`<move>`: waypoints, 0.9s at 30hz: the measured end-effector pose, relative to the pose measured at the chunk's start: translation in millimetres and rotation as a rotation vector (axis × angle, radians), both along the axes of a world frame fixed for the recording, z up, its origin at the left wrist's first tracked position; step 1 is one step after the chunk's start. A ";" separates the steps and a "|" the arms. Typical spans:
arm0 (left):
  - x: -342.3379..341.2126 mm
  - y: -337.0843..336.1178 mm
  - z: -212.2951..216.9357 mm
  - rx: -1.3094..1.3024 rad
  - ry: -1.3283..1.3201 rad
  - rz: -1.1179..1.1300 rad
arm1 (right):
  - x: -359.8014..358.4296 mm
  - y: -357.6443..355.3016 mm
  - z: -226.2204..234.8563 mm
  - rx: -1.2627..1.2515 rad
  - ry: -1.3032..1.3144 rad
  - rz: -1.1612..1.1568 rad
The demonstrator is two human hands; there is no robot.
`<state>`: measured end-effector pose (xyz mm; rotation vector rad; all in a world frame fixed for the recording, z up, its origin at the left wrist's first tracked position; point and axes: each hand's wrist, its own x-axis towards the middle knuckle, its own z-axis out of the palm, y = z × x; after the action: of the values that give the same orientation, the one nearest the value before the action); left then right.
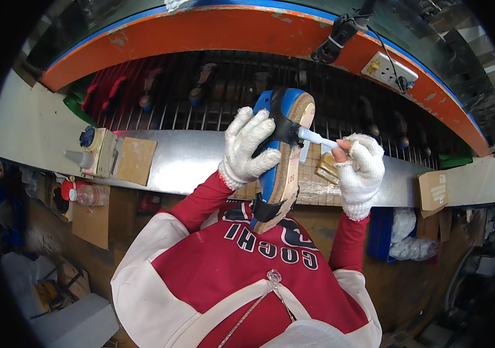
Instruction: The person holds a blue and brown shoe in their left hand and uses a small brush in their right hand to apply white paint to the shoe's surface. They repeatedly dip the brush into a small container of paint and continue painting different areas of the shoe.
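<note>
My left hand (248, 148), in a white knit glove, grips a sandal (291, 152) by its blue side. The sandal is tilted on edge, its pale outsole and cork layer facing right and its black straps wrapping round to the bottom. In my gloved right hand (360, 171), bare fingertips pinch a slim, pale tool that looks like a brush (319, 139). Its tip meets the sole edge by the upper strap; the tip itself is too small to make out. A yellowish block (327, 169) lies on the bench behind the tool.
Past the metal bench (183, 156), a rack of bars (172, 119) carries several sandals under an orange beam (201, 37) with a power strip (389, 71). Containers (99, 151) and a brown board (136, 161) stand left; a cardboard box (433, 191) and a blue crate (379, 232) are right.
</note>
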<state>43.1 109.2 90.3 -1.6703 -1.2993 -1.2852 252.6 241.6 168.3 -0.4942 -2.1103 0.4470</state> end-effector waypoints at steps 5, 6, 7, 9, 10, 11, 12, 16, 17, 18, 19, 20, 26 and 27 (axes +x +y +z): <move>1.4 10.8 2.1 0.061 0.035 0.005 | 8.5 4.5 -0.2 0.052 -0.027 0.029; 2.3 14.1 2.4 0.079 0.030 0.005 | 10.1 6.0 -0.8 0.021 -0.011 0.061; 2.6 16.5 2.7 0.082 0.019 0.005 | 11.1 6.9 -2.1 -0.010 -0.005 0.089; 3.8 20.9 3.5 0.095 0.010 0.007 | 11.7 7.9 -6.4 -0.114 0.045 0.131; 4.3 22.6 3.8 0.096 0.004 0.004 | 10.4 6.7 -10.0 -0.188 0.089 0.144; 4.3 23.4 4.1 0.099 0.003 0.002 | 9.0 4.7 -13.9 -0.258 0.146 0.162; 5.0 24.7 4.3 0.090 -0.005 0.006 | 8.0 1.6 -18.6 -0.328 0.161 0.098; 4.0 25.8 1.8 0.114 -0.015 0.070 | 4.2 -26.3 -34.1 -0.541 0.159 0.012; 3.2 26.4 0.6 0.124 -0.009 0.078 | 8.6 -35.1 -35.5 -0.592 0.129 0.032; 2.6 26.5 -0.7 0.126 -0.008 0.089 | 13.5 -43.4 -36.0 -0.661 0.099 0.053; 1.8 26.3 -1.8 0.127 -0.008 0.100 | 19.7 -50.2 -35.1 -0.771 0.121 0.103; 1.7 26.2 -3.0 0.126 -0.009 0.110 | 25.0 -55.6 -34.1 -0.814 0.117 0.108; 2.5 23.0 -7.0 0.094 0.006 0.119 | 24.1 -60.7 -30.8 -0.698 0.132 0.057; 1.4 22.1 -7.0 0.096 0.015 0.116 | 20.7 -59.3 -29.1 -0.662 0.103 0.038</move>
<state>44.5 131.3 83.4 -1.5128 -1.2854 -1.2441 273.3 182.3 139.2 -0.7826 -1.8423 1.1794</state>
